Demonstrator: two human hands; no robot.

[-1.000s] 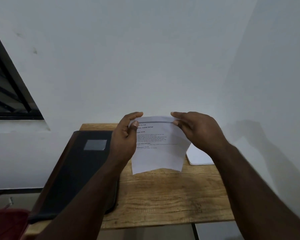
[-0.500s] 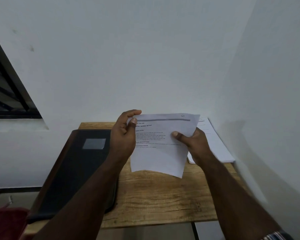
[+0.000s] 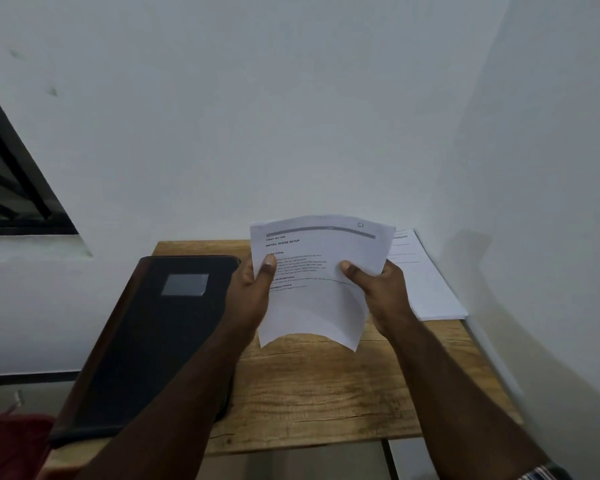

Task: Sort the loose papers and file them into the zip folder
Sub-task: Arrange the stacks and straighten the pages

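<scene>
Open wood in the middle of the table, blocked on both flanks and walled at the far edge and right.

The bare strip of the wooden table (image 3: 312, 393) runs from the near edge toward the far wall, giving the widest passage between the dark zip folder (image 3: 153, 341), which lies flat over the left part and overhangs the near left corner, and the stack of papers (image 3: 426, 285) at the far right. The held sheet (image 3: 319, 282), gripped by the left hand (image 3: 253, 292) and right hand (image 3: 381, 289), hangs above the far middle and screens that ground. A white wall closes the far side and another the right.
</scene>
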